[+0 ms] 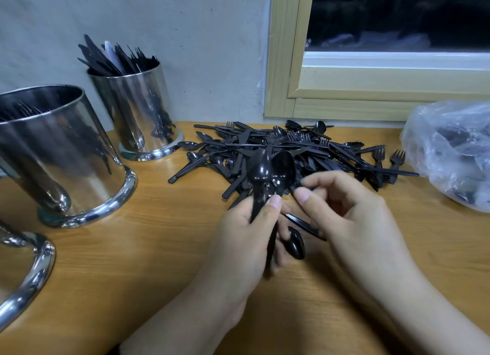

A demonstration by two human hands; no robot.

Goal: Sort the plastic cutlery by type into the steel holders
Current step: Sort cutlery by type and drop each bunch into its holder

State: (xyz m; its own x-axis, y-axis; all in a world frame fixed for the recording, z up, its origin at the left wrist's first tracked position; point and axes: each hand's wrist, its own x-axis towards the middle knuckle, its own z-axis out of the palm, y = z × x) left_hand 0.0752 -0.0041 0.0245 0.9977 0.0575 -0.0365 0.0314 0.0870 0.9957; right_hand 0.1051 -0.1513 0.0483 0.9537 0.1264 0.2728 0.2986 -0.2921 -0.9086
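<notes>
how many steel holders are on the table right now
3: back holder by the wall, middle holder at left, and a third cut off at the left edge.

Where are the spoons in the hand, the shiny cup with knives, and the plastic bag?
spoons [270,169], head view, on the two bowls.
left hand [246,238], head view, on its back.
knife holder [138,108], head view, on its steel wall.
plastic bag [450,147], head view, on its crinkled side.

A cutlery pile [289,153] lies on the table [159,248] against the back wall, below the window [384,49]. Three steel holders stand to its left: far [135,110] (holding knives), middle [61,155], near [21,275]. A plastic bag [450,153] sits right.
</notes>
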